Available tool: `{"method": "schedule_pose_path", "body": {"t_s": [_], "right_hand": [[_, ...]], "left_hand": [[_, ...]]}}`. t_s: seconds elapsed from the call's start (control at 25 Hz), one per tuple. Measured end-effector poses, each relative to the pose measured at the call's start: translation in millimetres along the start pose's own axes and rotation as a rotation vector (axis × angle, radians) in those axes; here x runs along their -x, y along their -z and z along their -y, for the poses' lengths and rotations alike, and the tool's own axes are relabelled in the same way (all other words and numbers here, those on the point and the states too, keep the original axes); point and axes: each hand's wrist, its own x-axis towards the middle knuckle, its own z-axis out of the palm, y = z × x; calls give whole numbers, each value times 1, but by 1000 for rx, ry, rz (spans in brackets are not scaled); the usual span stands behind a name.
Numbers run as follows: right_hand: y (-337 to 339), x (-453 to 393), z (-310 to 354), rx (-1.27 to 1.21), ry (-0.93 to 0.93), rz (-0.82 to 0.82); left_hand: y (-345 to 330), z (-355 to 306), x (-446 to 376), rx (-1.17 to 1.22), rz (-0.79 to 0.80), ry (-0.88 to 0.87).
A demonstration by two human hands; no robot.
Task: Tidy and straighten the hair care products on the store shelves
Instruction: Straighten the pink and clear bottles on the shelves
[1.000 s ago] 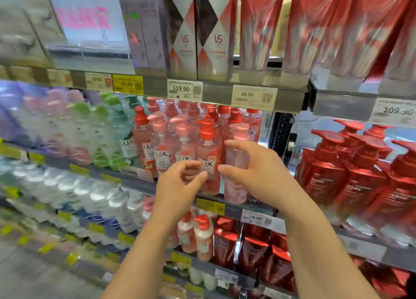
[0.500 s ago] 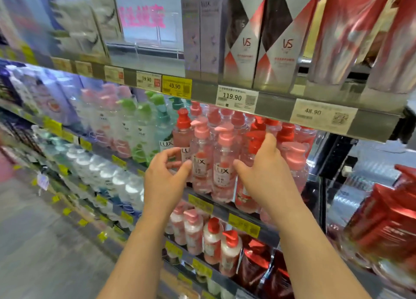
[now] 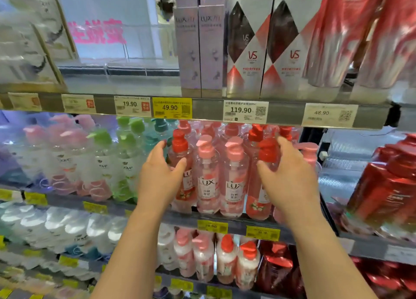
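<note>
A row of clear pink LUX pump bottles stands at the front of the middle shelf (image 3: 238,224). My left hand (image 3: 158,177) curls round the left red-capped bottle (image 3: 180,142), thumb in front and fingers behind. My right hand (image 3: 290,179) grips the right red-capped bottle (image 3: 266,151) the same way. Between them stand two pink-capped LUX bottles (image 3: 206,181) (image 3: 234,184), upright with labels facing out. Another pink-capped bottle (image 3: 309,151) shows behind my right hand. More LUX bottles fill the rows behind.
Dove bottles with pink and green caps (image 3: 101,163) stand to the left. The upper shelf edge (image 3: 207,109) hangs low over the caps, carrying LUX boxes (image 3: 198,51) and VS boxes (image 3: 245,51). Red pump bottles (image 3: 391,186) crowd the right. Smaller bottles (image 3: 225,258) fill the lower shelf.
My hands have moved apart. The left went onto the left red-capped bottle and the right left the pink bottle at the row's end for the right red-capped one. My view swung left.
</note>
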Motion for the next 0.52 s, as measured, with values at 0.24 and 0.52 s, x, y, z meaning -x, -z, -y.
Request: {"method": "schedule_pose_path", "body": {"t_s": [0.24, 0.52], "right_hand": [[16, 14, -20, -51, -143, -568], [11, 6, -41, -122, -354, -129]], "left_hand": [[-4, 11, -19, -8, 134, -131], [2, 10, -20, -170, 110, -236]]}}
